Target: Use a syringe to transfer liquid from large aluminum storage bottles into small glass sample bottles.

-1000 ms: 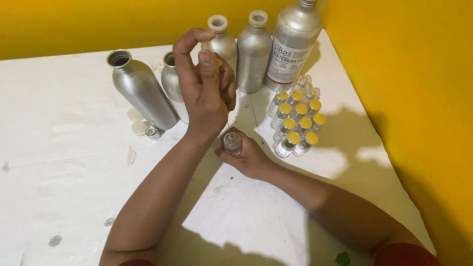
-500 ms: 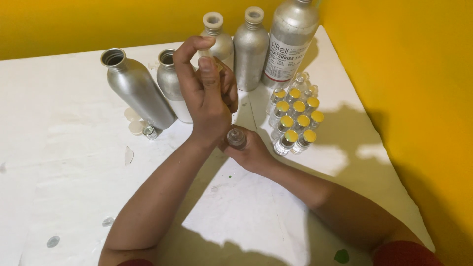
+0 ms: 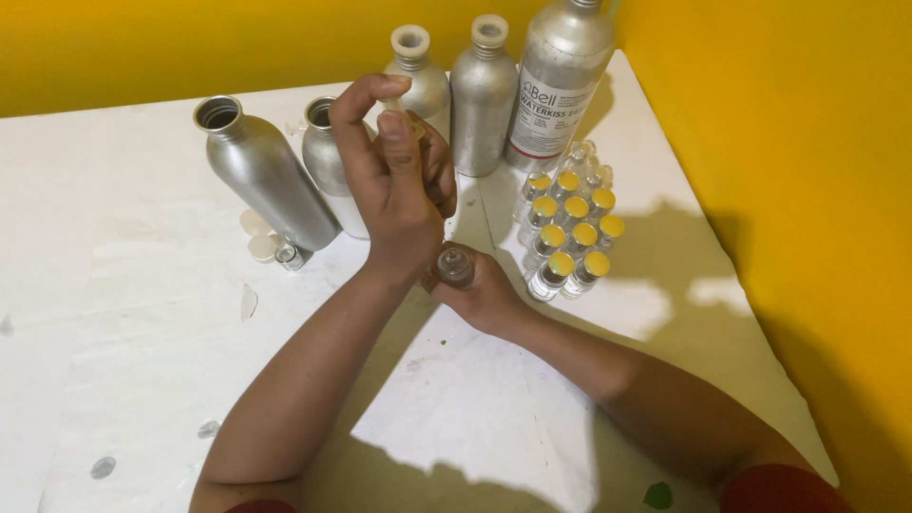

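We steady the small glass vial [image 3: 455, 267] in our right hand [image 3: 480, 294], closed around it just left of the yellow-capped vials [image 3: 570, 233]. Our left hand [image 3: 394, 180] pinches a pale dropper tip (barely visible) directly above; keep both aligned.

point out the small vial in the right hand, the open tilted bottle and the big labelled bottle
small vial [image 3: 455, 265], head view, its neck
open tilted bottle [image 3: 266, 185], head view, mid body
big labelled bottle [image 3: 560, 52], head view, upper body
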